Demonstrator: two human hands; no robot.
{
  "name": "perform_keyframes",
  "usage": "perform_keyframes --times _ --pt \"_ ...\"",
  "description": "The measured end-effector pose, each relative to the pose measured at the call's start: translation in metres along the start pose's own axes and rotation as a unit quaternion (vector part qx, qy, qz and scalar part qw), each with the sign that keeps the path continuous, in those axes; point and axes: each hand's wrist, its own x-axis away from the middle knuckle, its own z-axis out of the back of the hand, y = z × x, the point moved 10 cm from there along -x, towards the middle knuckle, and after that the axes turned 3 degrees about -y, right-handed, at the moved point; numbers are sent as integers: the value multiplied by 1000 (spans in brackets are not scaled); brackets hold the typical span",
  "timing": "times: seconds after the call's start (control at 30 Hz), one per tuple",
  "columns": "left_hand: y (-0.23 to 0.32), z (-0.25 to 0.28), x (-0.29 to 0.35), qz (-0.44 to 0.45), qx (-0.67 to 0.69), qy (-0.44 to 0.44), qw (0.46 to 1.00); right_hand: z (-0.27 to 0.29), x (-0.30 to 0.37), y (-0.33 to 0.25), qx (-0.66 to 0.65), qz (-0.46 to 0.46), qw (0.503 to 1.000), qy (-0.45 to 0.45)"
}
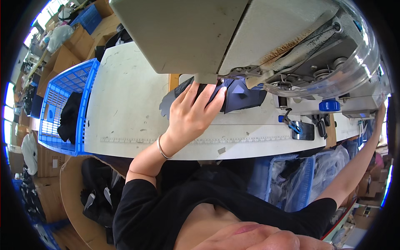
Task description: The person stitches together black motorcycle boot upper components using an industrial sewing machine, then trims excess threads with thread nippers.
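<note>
My left hand (pixel 189 109) rests on a dark blue-grey fabric piece (pixel 246 96) under the head of a sewing machine (pixel 187 33). Its fingers are stretched out and apart, pressing on the cloth close to the needle area. The piece has a scalloped edge at its left end, and the machine head hides part of it. My right arm (pixel 354 175) reaches far out to the right end of the machine. At the rim of the picture its hand is too hidden for me to make out the fingers.
Left on the white table (pixel 125 112) is a blue plastic basket (pixel 91 100) with black cloth. A phone (pixel 303 131) and blue-handled thread snips (pixel 293 126) lie on the right. Below the table stand a carton (pixel 68 187) of black pieces and a blue crate (pixel 310 179) with plastic bags.
</note>
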Motion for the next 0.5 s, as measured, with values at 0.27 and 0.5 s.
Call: perform_keyframes --times 0.27,0.5 --pt "1 1 -3 3 1 -3 1000 5 21 26 105 -2 993 47" --pt "3 0 -2 8 -5 -19 1000 -5 45 -11 81 18 992 92"
